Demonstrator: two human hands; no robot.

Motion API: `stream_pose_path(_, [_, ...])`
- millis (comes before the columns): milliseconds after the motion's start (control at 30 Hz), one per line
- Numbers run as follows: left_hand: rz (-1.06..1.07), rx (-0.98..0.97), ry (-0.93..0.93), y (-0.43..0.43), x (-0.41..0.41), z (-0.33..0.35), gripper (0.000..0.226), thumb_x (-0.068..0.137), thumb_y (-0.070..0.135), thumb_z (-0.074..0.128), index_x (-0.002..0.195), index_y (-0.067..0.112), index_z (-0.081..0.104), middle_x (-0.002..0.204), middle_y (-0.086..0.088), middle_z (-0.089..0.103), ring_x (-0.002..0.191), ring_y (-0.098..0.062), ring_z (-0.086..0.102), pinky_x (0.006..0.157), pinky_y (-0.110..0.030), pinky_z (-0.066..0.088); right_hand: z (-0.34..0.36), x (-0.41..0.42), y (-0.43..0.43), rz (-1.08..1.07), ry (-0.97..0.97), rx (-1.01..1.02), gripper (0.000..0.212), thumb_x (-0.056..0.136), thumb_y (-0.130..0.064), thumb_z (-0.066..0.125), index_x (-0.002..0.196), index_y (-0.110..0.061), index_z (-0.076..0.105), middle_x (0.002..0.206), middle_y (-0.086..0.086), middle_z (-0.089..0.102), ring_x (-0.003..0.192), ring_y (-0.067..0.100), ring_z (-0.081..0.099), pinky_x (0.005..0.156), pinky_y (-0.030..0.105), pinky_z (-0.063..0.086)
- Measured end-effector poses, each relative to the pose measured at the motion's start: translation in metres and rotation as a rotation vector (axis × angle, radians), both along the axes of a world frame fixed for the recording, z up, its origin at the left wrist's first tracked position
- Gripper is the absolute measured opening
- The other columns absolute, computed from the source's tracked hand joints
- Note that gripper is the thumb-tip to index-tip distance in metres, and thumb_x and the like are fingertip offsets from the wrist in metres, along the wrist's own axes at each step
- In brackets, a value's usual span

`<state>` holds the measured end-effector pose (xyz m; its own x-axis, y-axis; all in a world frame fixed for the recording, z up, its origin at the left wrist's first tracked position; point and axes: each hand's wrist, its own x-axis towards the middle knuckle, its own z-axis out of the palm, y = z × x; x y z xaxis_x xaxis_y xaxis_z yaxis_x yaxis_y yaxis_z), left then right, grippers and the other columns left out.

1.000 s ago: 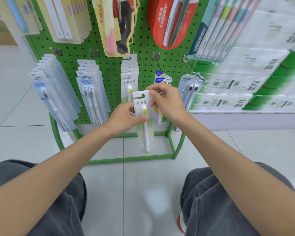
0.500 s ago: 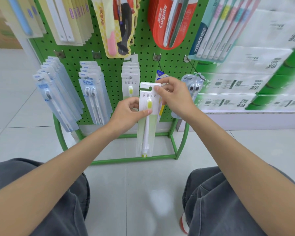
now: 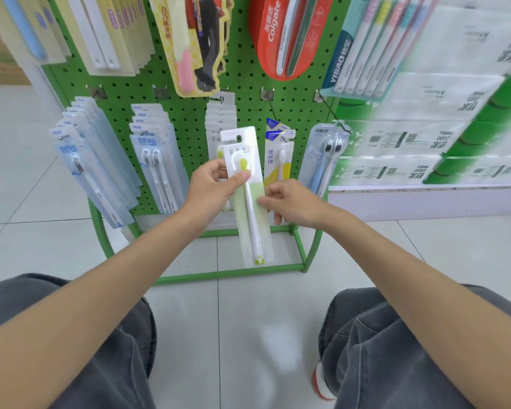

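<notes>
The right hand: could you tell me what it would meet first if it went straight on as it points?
The toothbrush pack held by the left hand; the right hand's fingertips seem to pinch its right edge.

Quick count: two hands, left hand (image 3: 211, 187) and right hand (image 3: 292, 203), both on one green-and-white toothbrush pack (image 3: 250, 199), one brush inside. Behind the fingers I count five stacks of hanging packs (image 3: 80, 160). The twin-brush packs (image 3: 157, 160) left of the left fingers have two brushes each, and there are two yellow packs (image 3: 278, 160) above the right fingers.
</notes>
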<state>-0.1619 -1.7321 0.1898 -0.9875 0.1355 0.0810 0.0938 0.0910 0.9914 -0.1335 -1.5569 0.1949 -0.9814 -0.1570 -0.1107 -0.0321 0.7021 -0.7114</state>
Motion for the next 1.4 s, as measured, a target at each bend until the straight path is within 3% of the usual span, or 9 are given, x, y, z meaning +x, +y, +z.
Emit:
stream_pose_path(133, [0.073, 0.077, -0.035, 0.003, -0.003, 0.006, 0.020, 0.090, 0.019, 0.070, 0.109, 0.013, 0.065, 0.091, 0.004, 0.069, 0.055, 0.008, 0.055, 0.057, -0.012, 0.045, -0.022, 0.010, 0.008, 0.064, -0.115, 0.038, 0.028, 0.096, -0.024, 0.060, 0.090, 0.003, 0.060, 0.071, 0.001, 0.063, 0.056, 0.009, 0.062, 0.064, 0.027, 0.047])
stream_pose_path(300, [0.086, 0.083, -0.045, 0.007, -0.001, 0.008, 0.023, 0.091, 0.015, 0.068, 0.113, 0.009, 0.065, 0.089, 0.005, 0.068, 0.052, 0.010, 0.055, 0.054, -0.007, 0.042, -0.041, 0.029, 0.015, 0.105, -0.238, 0.035, 0.030, 0.098, -0.028, 0.057, 0.093, 0.000, 0.064, 0.084, 0.002, 0.071, 0.061, 0.008, 0.063, 0.057, 0.019, 0.045])
stream_pose_path(467, [0.037, -0.051, -0.014, 0.013, 0.001, 0.004, 0.031, 0.093, 0.025, 0.066, 0.121, 0.015, 0.063, 0.094, 0.009, 0.064, 0.067, 0.007, 0.059, 0.070, -0.017, 0.051, -0.046, 0.040, 0.016, 0.066, -0.198, 0.011, 0.027, 0.097, -0.025, 0.059, 0.084, -0.001, 0.065, 0.052, -0.018, 0.061, 0.048, 0.000, 0.053, 0.048, 0.011, 0.037])
stream_pose_path(533, [0.029, -0.180, 0.025, 0.012, 0.001, 0.001, 0.047, 0.085, 0.047, 0.068, 0.125, 0.024, 0.058, 0.108, 0.010, 0.059, 0.092, -0.007, 0.062, 0.090, -0.035, 0.052, -0.046, 0.043, 0.013, 0.043, -0.135, 0.002, 0.026, 0.095, -0.023, 0.062, 0.077, -0.005, 0.065, 0.051, -0.017, 0.059, 0.048, 0.001, 0.050, 0.049, 0.012, 0.038])
stream_pose_path(667, [0.044, -0.384, 0.077, 0.012, 0.007, 0.002, 0.105, 0.064, 0.068, 0.076, 0.148, 0.024, 0.031, 0.124, 0.004, 0.050, 0.107, -0.019, 0.057, 0.092, -0.038, 0.050, -0.043, 0.043, 0.004, 0.039, 0.042, 0.037, 0.028, 0.089, -0.023, 0.065, 0.066, -0.008, 0.060, 0.057, -0.009, 0.053, 0.055, 0.008, 0.048, 0.055, 0.019, 0.039])
stream_pose_path(800, [0.111, -0.455, 0.128, 0.012, 0.013, 0.007, 0.092, 0.073, 0.045, 0.077, 0.147, 0.025, 0.026, 0.117, 0.004, 0.052, 0.096, -0.019, 0.061, 0.084, -0.041, 0.053, -0.043, 0.042, -0.006, 0.071, 0.203, 0.110, 0.020, 0.086, -0.025, 0.066, 0.068, -0.020, 0.058, 0.079, -0.006, 0.059, 0.075, 0.014, 0.060, 0.073, 0.034, 0.051])
stream_pose_path(967, [0.110, -0.327, 0.100, 0.015, 0.019, 0.016, 0.067, 0.080, 0.023, 0.064, 0.140, 0.019, 0.034, 0.097, 0.014, 0.055, 0.083, -0.019, 0.064, 0.075, -0.040, 0.055, -0.044, 0.043, -0.009, 0.001, 0.085, -0.065, 0.014, 0.086, -0.024, 0.069, 0.084, -0.017, 0.057, 0.087, -0.006, 0.064, 0.084, 0.009, 0.064, 0.079, 0.039, 0.055])
stream_pose_path(1167, [0.040, -0.147, 0.047, 0.012, 0.012, 0.012, 0.056, 0.092, 0.004, 0.055, 0.140, 0.024, 0.034, 0.112, -0.002, 0.066, 0.091, -0.014, 0.067, 0.077, -0.036, 0.057, -0.046, 0.039, -0.003, -0.049, -0.096, -0.137, 0.070, 0.077, -0.043, 0.080, 0.133, -0.033, 0.039, 0.111, -0.007, 0.057, 0.090, 0.014, 0.066, 0.079, 0.031, 0.056])
stream_pose_path(1400, [-0.011, -0.096, -0.034, 0.014, 0.010, 0.008, 0.036, 0.095, -0.002, 0.051, 0.120, 0.024, 0.048, 0.115, -0.001, 0.068, 0.094, -0.012, 0.066, 0.064, -0.018, 0.048, -0.054, 0.037, -0.005, 0.046, -0.119, -0.143, 0.038, 0.082, -0.027, 0.077, 0.114, -0.029, 0.057, 0.107, -0.013, 0.070, 0.087, 0.004, 0.068, 0.085, 0.033, 0.057])
